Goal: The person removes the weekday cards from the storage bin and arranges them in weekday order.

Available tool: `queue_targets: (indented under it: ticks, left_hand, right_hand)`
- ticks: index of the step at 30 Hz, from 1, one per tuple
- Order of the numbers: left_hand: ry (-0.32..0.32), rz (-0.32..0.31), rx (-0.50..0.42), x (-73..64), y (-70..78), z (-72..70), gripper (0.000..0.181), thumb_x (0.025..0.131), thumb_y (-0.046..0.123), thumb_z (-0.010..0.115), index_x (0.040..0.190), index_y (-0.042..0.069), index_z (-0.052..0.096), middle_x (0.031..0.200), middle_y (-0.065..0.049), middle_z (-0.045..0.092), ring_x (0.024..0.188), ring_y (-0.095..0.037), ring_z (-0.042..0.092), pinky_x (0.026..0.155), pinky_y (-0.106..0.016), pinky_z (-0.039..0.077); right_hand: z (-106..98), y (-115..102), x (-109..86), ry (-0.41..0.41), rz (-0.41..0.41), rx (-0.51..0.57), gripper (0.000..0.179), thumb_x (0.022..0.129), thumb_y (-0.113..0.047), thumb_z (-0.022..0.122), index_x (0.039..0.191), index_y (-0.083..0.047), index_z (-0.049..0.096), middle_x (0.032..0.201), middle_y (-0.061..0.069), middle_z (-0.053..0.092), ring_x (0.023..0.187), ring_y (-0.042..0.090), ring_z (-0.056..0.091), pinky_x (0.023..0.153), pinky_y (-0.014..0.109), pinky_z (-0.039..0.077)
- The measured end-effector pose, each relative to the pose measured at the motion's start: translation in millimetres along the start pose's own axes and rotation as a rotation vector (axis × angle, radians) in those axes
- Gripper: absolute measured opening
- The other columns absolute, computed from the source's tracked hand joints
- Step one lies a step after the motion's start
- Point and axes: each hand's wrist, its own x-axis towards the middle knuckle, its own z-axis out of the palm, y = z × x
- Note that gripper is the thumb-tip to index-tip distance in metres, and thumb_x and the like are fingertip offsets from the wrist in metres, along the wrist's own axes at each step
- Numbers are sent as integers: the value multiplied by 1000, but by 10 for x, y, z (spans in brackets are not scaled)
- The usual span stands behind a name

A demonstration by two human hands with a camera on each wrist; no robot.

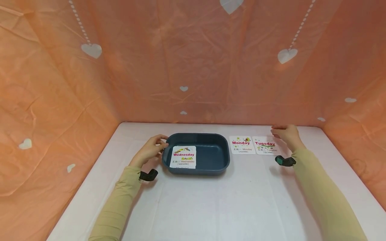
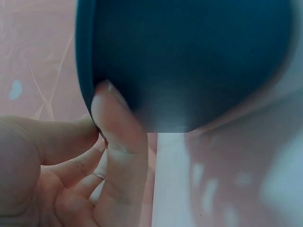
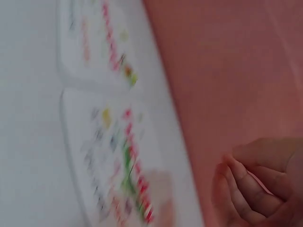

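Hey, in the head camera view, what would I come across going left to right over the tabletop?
Left hand → dark blue tray with the Wednesday card in its left part → Monday card → Tuesday card → right hand.
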Motion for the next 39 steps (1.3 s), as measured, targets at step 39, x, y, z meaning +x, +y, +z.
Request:
queue_targets:
  ticks: [39]
  left_hand:
    - [-6, 7, -17, 57, 42, 7, 38, 96, 9, 57, 131, 0, 46, 98, -24, 56, 67, -19, 55, 55, -31, 48]
  right_hand:
    - [1826, -1342, -111, -628, -63, 218, 39, 97, -14, 55, 126, 12, 54, 116, 29, 60, 107, 36, 60, 86, 38, 50]
